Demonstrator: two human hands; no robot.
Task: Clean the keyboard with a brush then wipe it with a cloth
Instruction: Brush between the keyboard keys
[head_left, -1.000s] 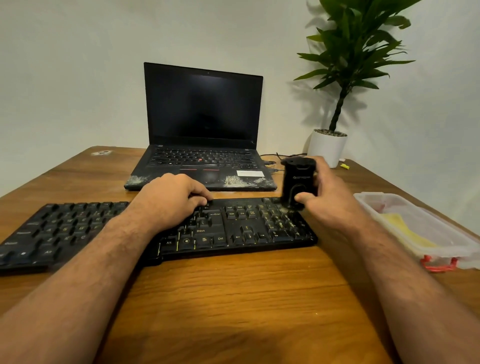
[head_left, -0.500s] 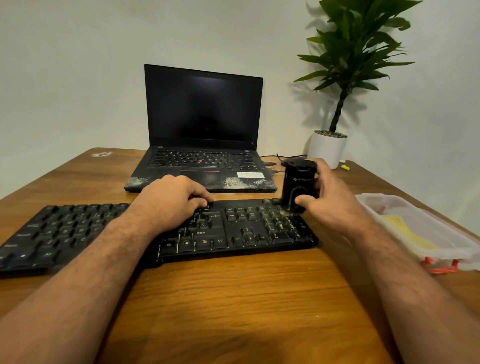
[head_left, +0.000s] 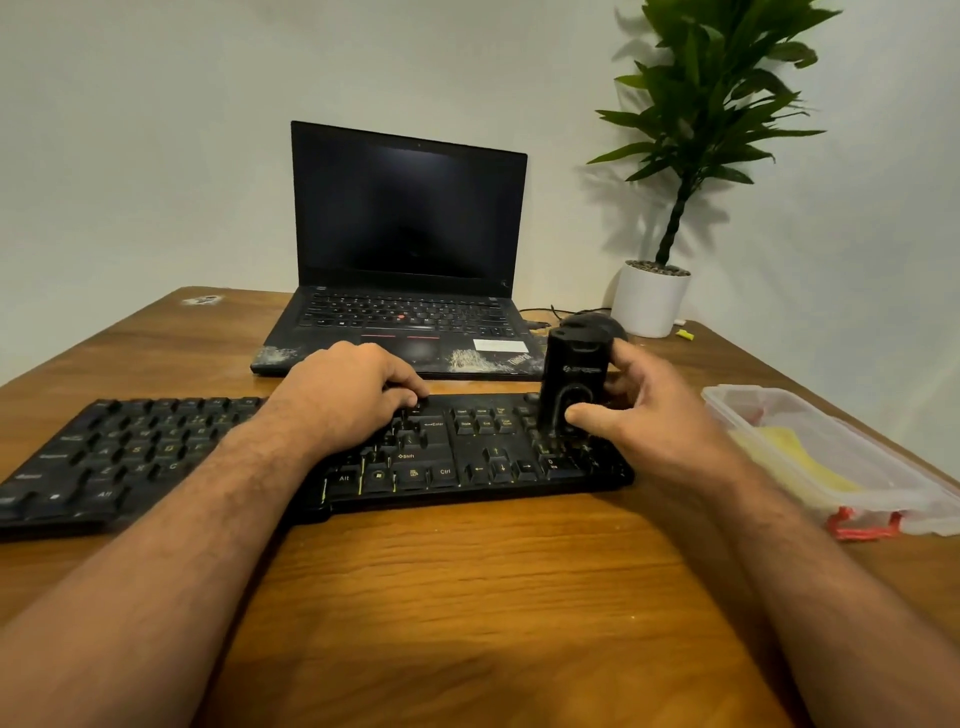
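While the left hand (head_left: 353, 395) is resting knuckles-up on the middle of the keyboard (head_left: 467, 447), fingers curled loosely onto the keys near Enter and gripping nothing, it is probably steadying the board against sliding on the worktop (head_left: 467, 597). The right hand (head_left: 644, 415) is grasping the black brush unit (head_left: 574, 384) upright, thumb across its front face and fingers wrapped behind, so that its lower end is meeting the numeric keys at the right end; the bristles themselves are not discernible. Holding it vertical is likely directing the tip into the key gaps. A yellow cloth (head_left: 800, 457) is lying in the clear container (head_left: 883, 499) just right of the keyboard, untouched, so wiping is not yet started.
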